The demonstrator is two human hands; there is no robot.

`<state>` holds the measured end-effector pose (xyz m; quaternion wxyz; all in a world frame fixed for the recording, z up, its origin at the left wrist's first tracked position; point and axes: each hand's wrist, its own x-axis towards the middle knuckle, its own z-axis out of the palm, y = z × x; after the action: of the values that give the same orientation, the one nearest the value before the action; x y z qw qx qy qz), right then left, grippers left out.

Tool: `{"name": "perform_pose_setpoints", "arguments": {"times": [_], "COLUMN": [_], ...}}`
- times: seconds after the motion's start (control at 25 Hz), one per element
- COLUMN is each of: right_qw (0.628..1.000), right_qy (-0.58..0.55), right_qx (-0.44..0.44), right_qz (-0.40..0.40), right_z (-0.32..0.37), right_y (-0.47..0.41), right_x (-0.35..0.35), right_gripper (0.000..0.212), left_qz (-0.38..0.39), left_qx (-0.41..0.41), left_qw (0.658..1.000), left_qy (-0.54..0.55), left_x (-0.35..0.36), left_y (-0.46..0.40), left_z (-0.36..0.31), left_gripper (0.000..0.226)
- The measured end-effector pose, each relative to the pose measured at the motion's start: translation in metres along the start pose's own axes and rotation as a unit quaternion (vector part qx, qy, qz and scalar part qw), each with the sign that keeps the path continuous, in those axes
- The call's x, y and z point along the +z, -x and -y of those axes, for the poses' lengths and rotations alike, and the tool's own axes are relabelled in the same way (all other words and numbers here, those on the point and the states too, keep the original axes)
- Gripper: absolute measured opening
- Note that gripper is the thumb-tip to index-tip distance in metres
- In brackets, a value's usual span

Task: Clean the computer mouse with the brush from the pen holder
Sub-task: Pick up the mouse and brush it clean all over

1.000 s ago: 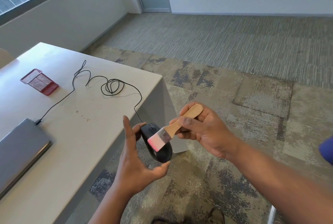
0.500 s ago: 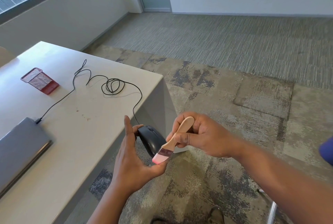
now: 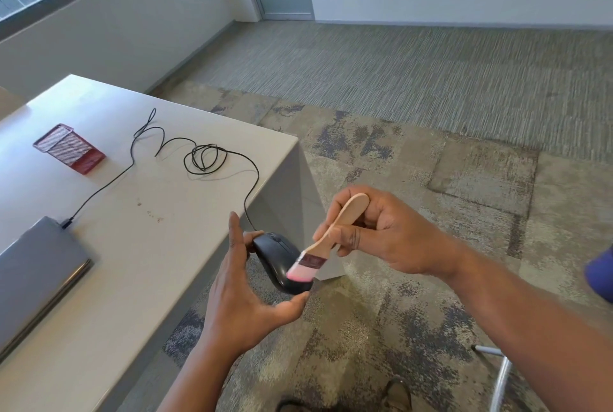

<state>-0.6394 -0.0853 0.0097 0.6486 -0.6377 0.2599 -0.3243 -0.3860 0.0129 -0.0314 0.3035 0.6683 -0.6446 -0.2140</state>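
My left hand (image 3: 242,295) holds a black wired computer mouse (image 3: 277,254) in the air just past the table's near right edge, thumb under its rear end and fingers along its left side. My right hand (image 3: 381,232) grips the wooden handle of a small flat brush (image 3: 326,239). The pink bristle tip of the brush lies on the rear top of the mouse. The red mesh pen holder (image 3: 68,148) lies on its side at the far left of the table, with nothing visible in it.
The mouse's black cable (image 3: 202,159) runs in loops over the white table (image 3: 139,246) to a closed grey laptop (image 3: 36,265) at the left. Carpet floor lies below the hands. A metal chair leg (image 3: 501,378) and a shoe (image 3: 398,395) show at the bottom.
The brush swept down to the mouse's rear end, then came back up a little onto its top. My left hand has kept the mouse in nearly the same place.
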Motion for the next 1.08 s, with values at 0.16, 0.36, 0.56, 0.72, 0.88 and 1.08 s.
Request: {"name": "perform_pose_setpoints", "arguments": {"times": [0.16, 0.36, 0.56, 0.72, 0.88, 1.08], "right_qw": [0.998, 0.997, 0.991, 0.982, 0.979, 0.995], "right_qy": [-0.011, -0.065, -0.106, -0.119, -0.178, -0.078], "right_qx": [-0.028, 0.023, 0.078, 0.077, 0.055, 0.056], "right_qz": [0.047, 0.033, -0.012, -0.124, -0.078, 0.015], "right_z": [-0.006, -0.016, -0.036, -0.036, -0.02, -0.009], "right_y": [-0.005, -0.003, 0.001, 0.0, -0.006, -0.019], "right_x": [0.018, 0.001, -0.014, -0.016, -0.007, 0.006], "right_gripper": [0.008, 0.009, 0.014, 0.022, 0.02, 0.01], "left_qz": [0.0, -0.016, -0.017, 0.017, 0.057, 0.1], "left_qx": [0.007, 0.006, 0.023, 0.033, 0.046, 0.067], "left_qw": [1.0, 0.999, 0.998, 0.997, 0.995, 0.991], "left_qy": [0.004, 0.027, 0.053, 0.064, 0.065, 0.065], "left_x": [0.001, 0.0, -0.001, 0.0, 0.003, 0.003], "left_y": [-0.001, 0.0, 0.001, 0.003, 0.008, 0.012], "left_z": [0.0, 0.003, 0.006, 0.004, 0.002, -0.001], "left_gripper": [0.155, 0.156, 0.156, 0.156, 0.157, 0.159]}}
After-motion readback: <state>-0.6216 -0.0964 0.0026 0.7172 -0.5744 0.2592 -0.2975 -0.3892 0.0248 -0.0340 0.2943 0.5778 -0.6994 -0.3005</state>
